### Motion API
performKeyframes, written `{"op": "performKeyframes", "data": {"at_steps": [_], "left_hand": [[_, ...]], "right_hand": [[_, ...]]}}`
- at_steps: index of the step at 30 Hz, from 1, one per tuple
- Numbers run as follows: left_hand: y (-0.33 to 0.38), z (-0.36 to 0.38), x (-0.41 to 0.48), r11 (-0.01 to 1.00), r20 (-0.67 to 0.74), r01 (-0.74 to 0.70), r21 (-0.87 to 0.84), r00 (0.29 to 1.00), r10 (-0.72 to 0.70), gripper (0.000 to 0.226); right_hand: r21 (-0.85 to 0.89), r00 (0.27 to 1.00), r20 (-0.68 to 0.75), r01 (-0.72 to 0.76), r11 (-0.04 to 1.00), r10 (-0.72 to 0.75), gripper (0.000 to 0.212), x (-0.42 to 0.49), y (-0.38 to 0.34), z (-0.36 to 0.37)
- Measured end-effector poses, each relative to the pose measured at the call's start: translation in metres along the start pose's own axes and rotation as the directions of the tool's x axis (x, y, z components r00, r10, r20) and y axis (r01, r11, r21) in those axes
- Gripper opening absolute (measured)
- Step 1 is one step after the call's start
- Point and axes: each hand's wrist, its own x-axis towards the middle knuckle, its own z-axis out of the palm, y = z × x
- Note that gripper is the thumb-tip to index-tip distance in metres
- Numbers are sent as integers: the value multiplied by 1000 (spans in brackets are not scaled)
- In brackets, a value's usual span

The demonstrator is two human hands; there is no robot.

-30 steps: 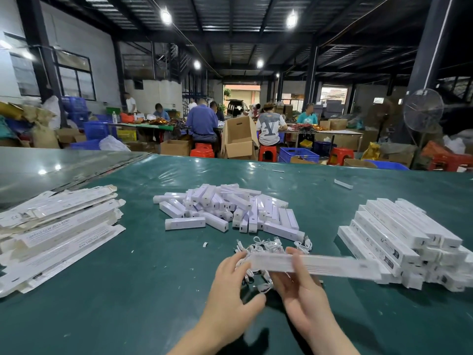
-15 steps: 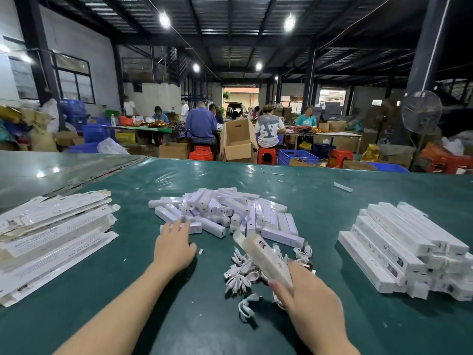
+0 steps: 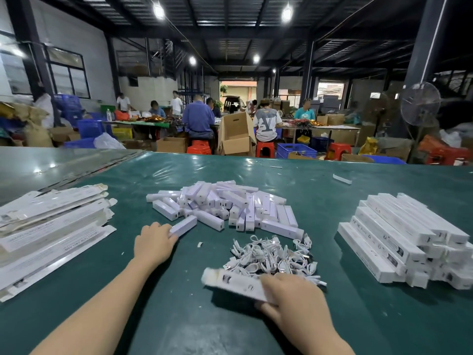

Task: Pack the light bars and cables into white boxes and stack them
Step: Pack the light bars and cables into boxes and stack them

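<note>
A heap of short white light bars (image 3: 230, 206) lies mid-table on the green table (image 3: 179, 316). My left hand (image 3: 153, 243) grips the near end of one light bar (image 3: 183, 225) at the heap's front left edge. A pile of coiled white cables (image 3: 273, 257) sits just in front of the heap. My right hand (image 3: 294, 298) holds a long white box (image 3: 235, 284), its open end pointing left, just in front of the cables. Flat unfolded white boxes (image 3: 48, 231) lie stacked at the left. Packed white boxes (image 3: 407, 239) are stacked at the right.
A small white scrap (image 3: 342, 179) lies far right on the table, another tiny scrap (image 3: 200, 243) near the cables. A grey table surface (image 3: 46, 167) adjoins at the far left. Beyond the table people sit working among cardboard cartons (image 3: 236, 135), blue crates and red stools; a fan (image 3: 419, 103) stands at the right.
My left hand left the box, reached forward to the heap and took hold of a light bar. My right hand swung the box round and lowered it, its open end now pointing left.
</note>
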Motion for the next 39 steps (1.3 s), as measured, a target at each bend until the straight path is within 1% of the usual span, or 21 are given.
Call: {"op": "performKeyframes", "data": {"at_steps": [1,2,3,4,5,6,7,9,11,14,17,20,21,23,26,29,32,35,37,39], "left_hand": [[1,-1,-10,979,-43,-4,-203,999,-5,21],[2,-3,-20,898,-55,1,-440,998,-29,18],[3,-7,-30,755,-24,22,-656,998,-51,14],[3,-13,-40,580,45,59,-812,998,-39,11],[3,-20,-50,431,127,108,-896,992,15,8],[2,-27,-59,335,200,159,-929,975,92,10],[2,-33,-67,278,254,201,-939,952,170,16],[2,-42,-79,214,298,244,-946,914,275,23],[5,-48,-88,214,288,227,-950,901,323,32],[10,-48,-95,265,269,185,-946,906,328,40],[13,-47,-96,313,243,140,-939,916,319,38],[16,-46,-98,376,215,85,-923,923,319,35],[17,-45,-98,384,207,75,-920,927,313,35],[18,-45,-99,378,201,77,-922,932,300,33],[17,-47,-98,361,205,88,-929,931,302,32],[18,-47,-96,344,204,100,-934,937,282,35],[19,-47,-95,305,181,98,-947,949,257,37],[19,-46,-96,306,153,72,-949,956,249,39],[18,-48,-95,369,132,27,-929,956,263,38],[14,-51,-95,461,130,-25,-887,944,302,30]], "right_hand": [[-24,999,-37,-33,999,32,36,-2,3,-2],[-74,997,-67,-55,996,50,37,-3,4,-6],[-60,991,-115,-77,995,69,40,-4,6,-7],[-43,980,-181,-93,995,84,43,-5,8,-5],[-27,967,-232,-116,993,107,45,-5,10,-1],[0,966,-217,-144,990,141,43,-5,13,2],[32,962,-211,-172,985,175,39,-6,15,3],[81,958,-205,-188,979,201,32,-9,18,6],[106,954,-242,-156,982,178,30,-11,19,8],[136,954,-267,-106,985,139,27,-11,17,6],[147,948,-278,-114,982,152,30,-12,19,4],[157,952,-255,-133,979,171,36,-14,21,1],[158,961,-222,-133,978,166,37,-14,21,0],[160,972,-181,-124,979,152,38,-14,21,-1],[188,974,-198,-75,979,113,34,-15,20,-2],[175,984,-172,-21,984,51,31,-15,19,-5],[171,974,-227,27,985,13,35,-16,17,-7],[172,961,-277,37,984,13,38,-16,17,-9],[138,955,-296,50,989,-7,42,-17,17,-8],[172,958,-286,18,985,32,43,-17,17,-8]]}}
